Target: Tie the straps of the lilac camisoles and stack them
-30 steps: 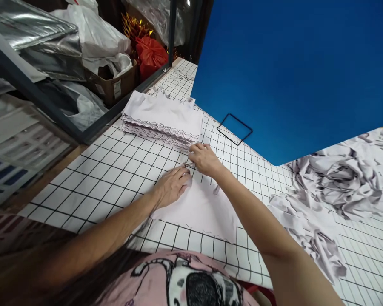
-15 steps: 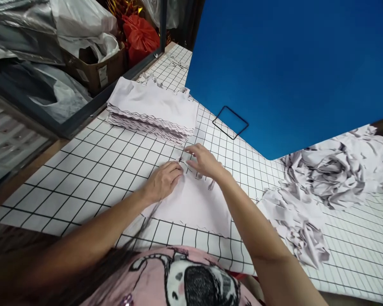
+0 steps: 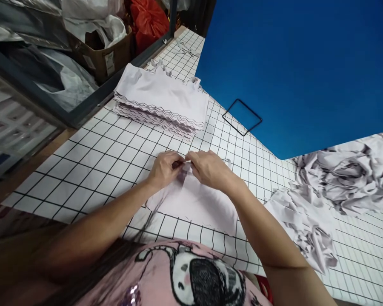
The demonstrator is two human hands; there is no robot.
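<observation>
A pale pinkish-white fabric piece (image 3: 198, 204) lies on the white grid-patterned tabletop in front of me. At its far edge, my left hand (image 3: 166, 170) pinches the cloth between thumb and fingers. My right hand (image 3: 209, 169) grips the same edge just beside it, so the fingertips of both hands nearly meet. Between them the cloth is lifted a little and creased. Beyond my hands stands a neat stack of similar fabric pieces (image 3: 162, 93) with wavy cut edges. Part of the held edge is hidden behind my fingers.
A large blue board (image 3: 290, 76) covers the far right, with a thin black square outline (image 3: 242, 117) at its lower left corner. Crumpled pale fabric (image 3: 347, 174) heaps up on the right. Left are a dark metal frame (image 3: 79, 112), a cardboard box (image 3: 102, 59) and a red bag (image 3: 148, 23).
My right hand has come down from hovering with spread fingers and now pinches the cloth's far edge. My left hand has lifted slightly with the edge. The view has shifted a little.
</observation>
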